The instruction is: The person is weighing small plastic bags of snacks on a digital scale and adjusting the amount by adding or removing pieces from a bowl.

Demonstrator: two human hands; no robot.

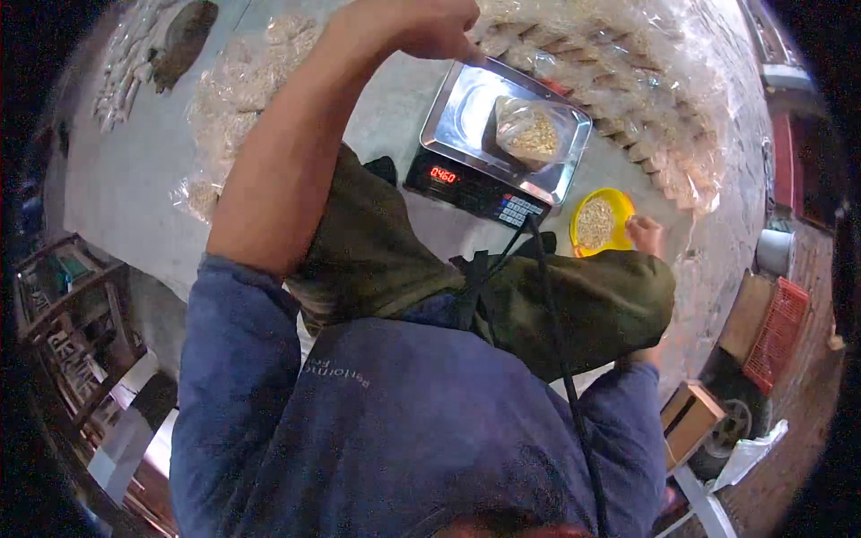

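Bag [531,133] of grain sits in scale tray [453,117]; yellow bowl [619,235] holds grain.

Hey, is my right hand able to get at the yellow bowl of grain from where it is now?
Probably yes: the right hand already rests at the rim of the yellow bowl, just past the knee, with nothing between them.

clear filled bag [531,133] flat on steel scale tray [457,112]
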